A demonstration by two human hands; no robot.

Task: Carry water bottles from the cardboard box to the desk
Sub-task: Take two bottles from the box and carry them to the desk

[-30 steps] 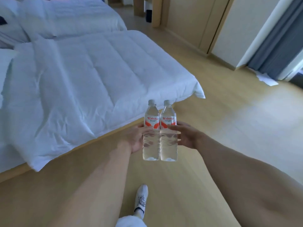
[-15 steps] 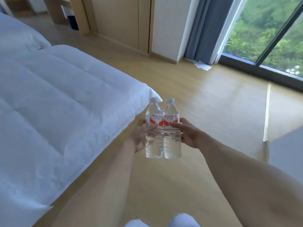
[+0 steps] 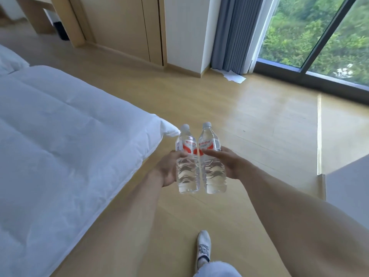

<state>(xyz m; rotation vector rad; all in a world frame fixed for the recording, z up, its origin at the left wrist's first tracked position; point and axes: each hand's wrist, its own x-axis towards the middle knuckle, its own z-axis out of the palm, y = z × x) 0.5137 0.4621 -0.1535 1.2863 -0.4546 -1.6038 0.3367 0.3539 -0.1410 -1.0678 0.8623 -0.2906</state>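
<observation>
beside bed edge [image 3: 151, 144], hands [image 3: 167, 168] clasp bottles [image 3: 199, 172] over open floor [image 3: 259, 120].

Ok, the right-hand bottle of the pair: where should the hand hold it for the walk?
Grip the right bottle around its ribbed middle, just below the red label, coming from its outer right side as the right hand does. It stands upright against the left bottle, so that side is free.

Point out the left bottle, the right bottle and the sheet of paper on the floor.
left bottle [image 3: 187, 176]: head view, on its clear ribbed body below the label.
right bottle [image 3: 213, 176]: head view, on its clear lower body.
sheet of paper [image 3: 234, 77]: head view, on the middle of the white sheet by the curtain.
</observation>
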